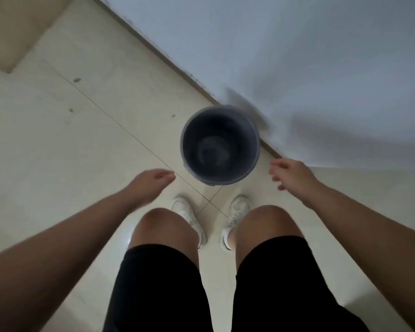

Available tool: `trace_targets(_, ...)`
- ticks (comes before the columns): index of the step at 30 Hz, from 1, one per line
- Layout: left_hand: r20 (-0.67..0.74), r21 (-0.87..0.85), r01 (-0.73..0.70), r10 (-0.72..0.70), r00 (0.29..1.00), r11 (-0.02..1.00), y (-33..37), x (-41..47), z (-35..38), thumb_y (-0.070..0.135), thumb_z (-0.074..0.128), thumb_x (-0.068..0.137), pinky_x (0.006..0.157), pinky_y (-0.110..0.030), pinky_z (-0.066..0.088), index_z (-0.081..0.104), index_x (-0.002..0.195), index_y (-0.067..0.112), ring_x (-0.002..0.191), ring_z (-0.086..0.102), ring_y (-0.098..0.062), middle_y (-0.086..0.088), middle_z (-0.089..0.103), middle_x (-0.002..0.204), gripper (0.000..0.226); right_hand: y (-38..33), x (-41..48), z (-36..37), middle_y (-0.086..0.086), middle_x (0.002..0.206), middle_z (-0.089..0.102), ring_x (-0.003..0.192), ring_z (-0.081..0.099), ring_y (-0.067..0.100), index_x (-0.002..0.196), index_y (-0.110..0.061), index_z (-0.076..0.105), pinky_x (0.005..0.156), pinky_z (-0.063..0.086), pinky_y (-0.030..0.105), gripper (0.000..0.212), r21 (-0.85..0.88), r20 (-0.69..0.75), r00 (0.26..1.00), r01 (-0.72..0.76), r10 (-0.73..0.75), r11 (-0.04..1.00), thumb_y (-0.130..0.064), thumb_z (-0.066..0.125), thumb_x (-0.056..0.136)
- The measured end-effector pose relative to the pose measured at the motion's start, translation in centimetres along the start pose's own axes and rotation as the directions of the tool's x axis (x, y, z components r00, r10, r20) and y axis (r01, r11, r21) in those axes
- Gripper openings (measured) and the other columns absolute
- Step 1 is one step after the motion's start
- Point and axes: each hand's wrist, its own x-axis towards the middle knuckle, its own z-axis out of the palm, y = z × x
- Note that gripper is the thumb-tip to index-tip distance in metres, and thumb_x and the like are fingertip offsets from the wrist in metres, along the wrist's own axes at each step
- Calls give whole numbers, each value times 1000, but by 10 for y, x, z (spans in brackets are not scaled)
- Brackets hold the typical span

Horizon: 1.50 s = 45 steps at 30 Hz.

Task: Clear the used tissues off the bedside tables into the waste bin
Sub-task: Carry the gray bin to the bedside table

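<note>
Grip: left hand (153,182) and right hand (291,173) both loose, fingers relaxed, holding nothing.
Why: my guess, they're lining up to grab the waste bin (248,140).
Pose: arms reach forward and down, one either side of it.
Bin: on the floor (82,140), right by the wall (297,56).
Tissues: none in sight.

Bin (246,140): rim smeared; I can't make out what lies at its dark bottom.
Right hand (290,172): fingers blurred together.
Left hand (153,182): fingertips soft.
Shorts (158,295): cut off by the bottom edge.
Floor specks (77,80): too small for me to tell.
</note>
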Motion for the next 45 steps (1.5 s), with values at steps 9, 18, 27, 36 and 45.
trace_targets(9, 136, -303, -41, 86, 987, 952, -24, 178, 33, 22, 63, 104, 93, -40, 61, 50, 151, 31, 122, 70, -22, 1, 71, 135, 49, 32, 140, 55, -9, 120, 74, 112, 72, 25, 145, -29, 52, 94, 59, 54, 51, 354, 184, 982, -97, 32, 930, -6, 61, 99)
trace_targets(18, -27, -468, -19, 8, 1000, 884, -4, -11, -28, 9, 66, 97, 77, -32, 65, 61, 139, 21, 106, 76, -24, -3, 76, 121, 43, -63, -16, 9, -6, 125, 74, 111, 73, 20, 139, -36, 59, 87, 61, 46, 61, 277, 229, 970, 21, -87, 961, 3, 63, 92)
trace_targets(27, -238, -684, -61, -143, 961, 727, 11, -338, -166, 5, 66, 90, 72, -34, 67, 74, 117, 27, 91, 81, -26, -2, 84, 103, 36, -255, -284, -28, -14, 124, 74, 106, 75, 17, 108, -57, 65, 82, 66, 48, 45, 135, 285, 906, 285, -313, 949, -15, 69, 95)
trace_targets(36, -410, -814, -179, -328, 851, 553, -94, -404, -233, 9, 65, 96, 63, -28, 66, 73, 113, 30, 84, 82, -19, 5, 84, 96, 29, -388, -356, 106, -18, 114, 72, 95, 75, 12, 125, -41, 58, 77, 67, 38, 44, -112, 384, 781, 569, -492, 815, -13, 70, 94)
trace_targets(45, -416, -881, -244, -415, 809, 406, -186, -438, -324, 11, 64, 93, 76, -41, 68, 75, 115, 23, 86, 82, -27, -5, 84, 98, 28, -510, -398, 231, -12, 117, 72, 101, 73, 16, 124, -40, 58, 83, 66, 38, 43, -193, 498, 708, 654, -501, 732, -8, 66, 97)
